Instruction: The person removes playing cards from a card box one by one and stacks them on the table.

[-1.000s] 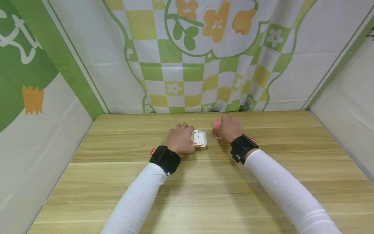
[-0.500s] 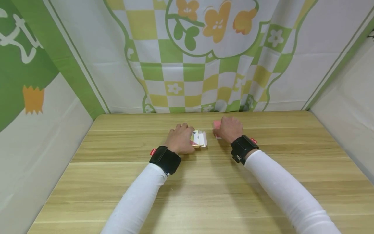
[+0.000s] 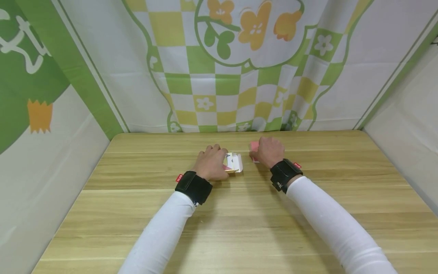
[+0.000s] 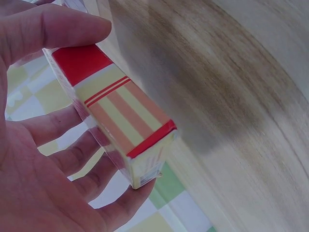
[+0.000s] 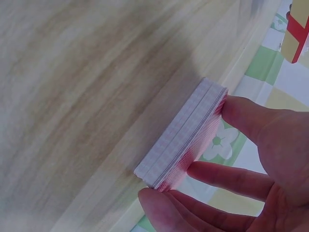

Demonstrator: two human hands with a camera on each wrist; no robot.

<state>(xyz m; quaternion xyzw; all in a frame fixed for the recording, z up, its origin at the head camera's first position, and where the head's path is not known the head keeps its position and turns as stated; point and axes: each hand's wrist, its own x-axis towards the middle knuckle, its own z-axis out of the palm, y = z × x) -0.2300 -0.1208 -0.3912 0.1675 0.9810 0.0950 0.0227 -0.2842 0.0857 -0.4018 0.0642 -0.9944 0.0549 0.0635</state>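
My left hand (image 3: 211, 163) grips a playing card box (image 4: 128, 113), its thumb on one narrow side and its fingers round the other. In the head view the box's white flap (image 3: 238, 163) stands open on the right. A deck of playing cards (image 5: 186, 137) with a red patterned back is in my right hand (image 3: 270, 151), held by its ends between thumb and fingers. In the right wrist view the stacked card edges face the table. The deck is partly covered by the hand in the head view. A small gap separates box and deck.
Both hands are over the far part of a light wooden table (image 3: 232, 224). Behind its back edge hangs a green, yellow and white checked curtain (image 3: 226, 83). White and green fabric walls (image 3: 82, 125) stand at the left and right sides.
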